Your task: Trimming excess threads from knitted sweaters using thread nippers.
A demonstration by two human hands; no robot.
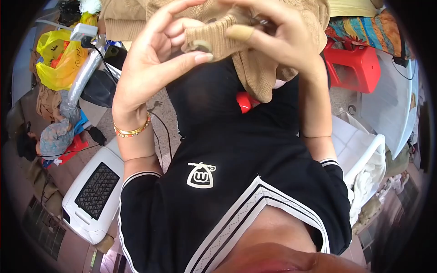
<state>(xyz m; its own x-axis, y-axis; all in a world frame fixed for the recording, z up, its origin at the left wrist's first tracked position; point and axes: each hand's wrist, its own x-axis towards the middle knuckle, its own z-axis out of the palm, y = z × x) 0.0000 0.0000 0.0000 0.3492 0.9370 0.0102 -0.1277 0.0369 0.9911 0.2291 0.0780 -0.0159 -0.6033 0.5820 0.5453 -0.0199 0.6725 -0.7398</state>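
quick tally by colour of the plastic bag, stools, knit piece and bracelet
yellow: 1, plastic bag
red: 2, big stool and a small stool
tan: 1, knit piece
gold: 1, bracelet
total: 5

Single head-worn fisheye, steeply downward, very close above raised hands and torso.

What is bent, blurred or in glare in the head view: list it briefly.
Head view: strong fisheye, black corners, the white appliance bowed near the rim; even daylight, mild glare on the white table; the left hand and right hand on the tan knit garment are close and slightly soft; the pink lower edge is a blur.
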